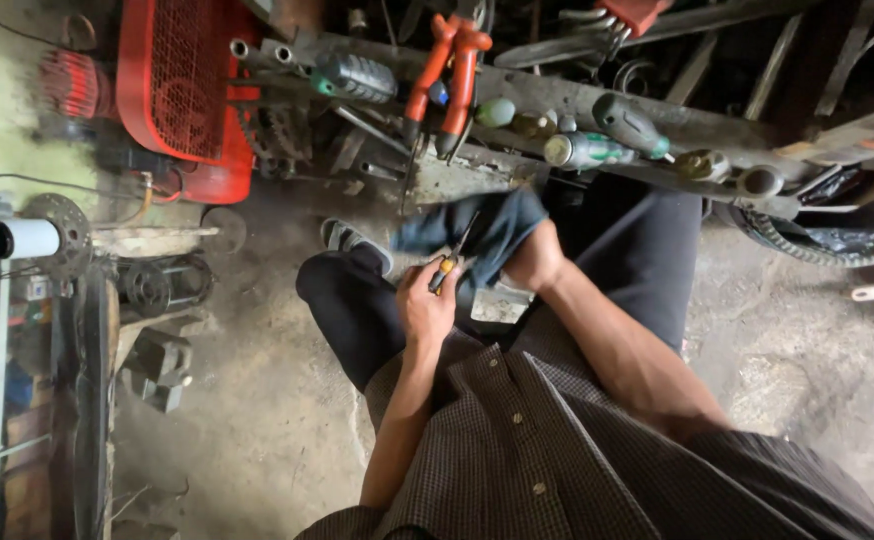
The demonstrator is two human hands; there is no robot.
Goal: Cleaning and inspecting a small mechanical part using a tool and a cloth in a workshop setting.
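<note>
My left hand point(427, 300) grips a small screwdriver point(447, 268) with a yellow and black handle, its thin shaft pointing up and to the right. My right hand point(532, 262) is wrapped in a dark blue cloth point(487, 228) that covers the fingers and closes around the upper part of the screwdriver's shaft. Both hands are held just above my left knee in dark trousers point(357, 310). My checked shirt fills the bottom of the view.
A tool rack point(577, 110) ahead holds red-handled pliers point(447, 70), several screwdrivers and wrenches. A red compressor point(182, 90) stands at the upper left, a tyre point(827, 240) at the right. Metal parts lie on the dirty concrete floor at the left.
</note>
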